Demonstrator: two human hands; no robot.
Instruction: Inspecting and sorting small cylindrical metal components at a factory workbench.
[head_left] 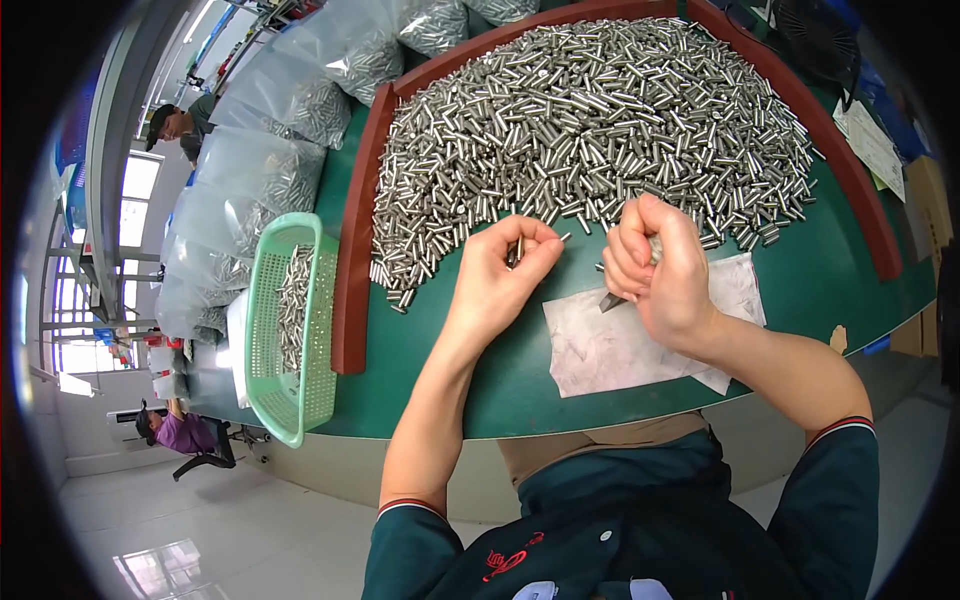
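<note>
A large heap of short, shiny metal pins [600,120] covers the far part of the green table [440,390]. At the heap's near edge my left hand [500,270] is closed on metal pins [516,252]; one pin end [566,237] pokes out past the thumb and forefinger. Just to its right, my right hand [665,270] curls around a tool with a flat grey tip [610,302], which sticks out below the fingers. Something whitish shows inside that fist, mostly hidden. Beneath the right hand lies a smudged white sheet [600,350], either cloth or paper.
Dark red bars [352,250] border the heap at left, back and right. Left of them stands a green plastic basket [318,385] with pins inside. Clear bags [262,170] of pins line the far left. Papers [870,145] and a black fan [815,40] are at right. Two people are in the left background.
</note>
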